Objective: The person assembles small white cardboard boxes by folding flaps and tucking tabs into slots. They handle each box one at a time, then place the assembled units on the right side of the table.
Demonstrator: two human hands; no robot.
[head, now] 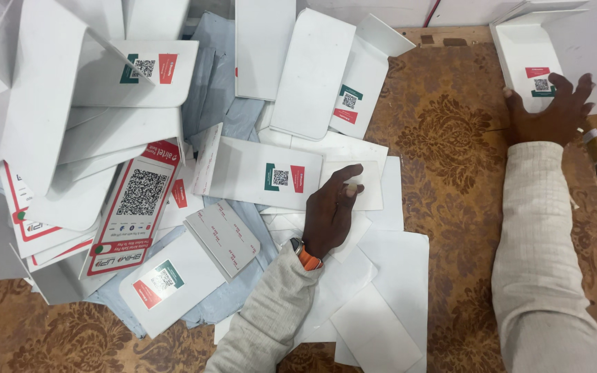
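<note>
Left hand (331, 211) is resting fingers-down on a small blank white card (364, 185) at scene centre, fingers together and curled over its left edge, pinching or pressing — can't tell which; the card is lying on top of loose white backing sheets (388, 290). Right hand (553, 110) is lying spread, palm down, on a white folded stand (528, 59) with a code sticker, far right on the desk (450, 138); that stand is sitting alone, apart from the heap. Judging from the layout, one stand looks set aside and most of the work is remaining: a big pile of white stands (70, 103) is crowding the far left, many already showing red-and-green code stickers. Just left of the left hand a flat stickered panel (264, 173) is lying face up. Nearer, a stack of grey adhesive strips (222, 235) and another stickered stand (167, 283) are lying over blue-grey sheets (222, 90). A large red-bordered code placard (136, 204) is leaning among the pile. The heap is overlapping everything on the left; only the right stretch of the patterned brown desk is showing between the hands.
</note>
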